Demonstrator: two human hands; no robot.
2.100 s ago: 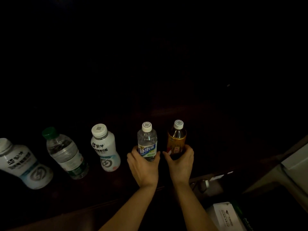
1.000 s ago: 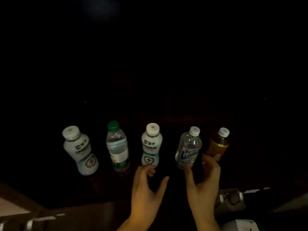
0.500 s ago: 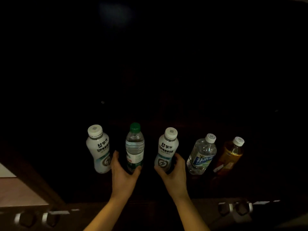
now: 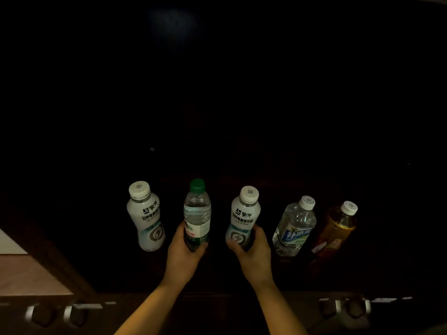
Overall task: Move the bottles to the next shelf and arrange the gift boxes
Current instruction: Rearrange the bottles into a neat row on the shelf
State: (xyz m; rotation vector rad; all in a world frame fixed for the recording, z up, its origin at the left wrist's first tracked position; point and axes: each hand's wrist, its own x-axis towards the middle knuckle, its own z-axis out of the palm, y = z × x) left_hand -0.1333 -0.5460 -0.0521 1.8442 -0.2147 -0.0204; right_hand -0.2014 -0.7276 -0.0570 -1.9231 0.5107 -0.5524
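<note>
The left grip is wrapped round the lower half of the green-capped water bottle. The right grip clasps the base of a white bottle. Both bottles are in the middle of a row of five on the dark shelf.

Both holds are low, so a quick lift could let the tall tops swing and slip. Just outside the left grip stands a second white bottle. Just outside the right grip is a clear bottle, with an amber bottle beyond it. A knuckle or wrist could knock either near neighbour over.

The fingers cover the held bottles' bases, so contact with the shelf cannot be told. Darkness hides the shelf's back and the next shelf. No gift boxes show.
</note>
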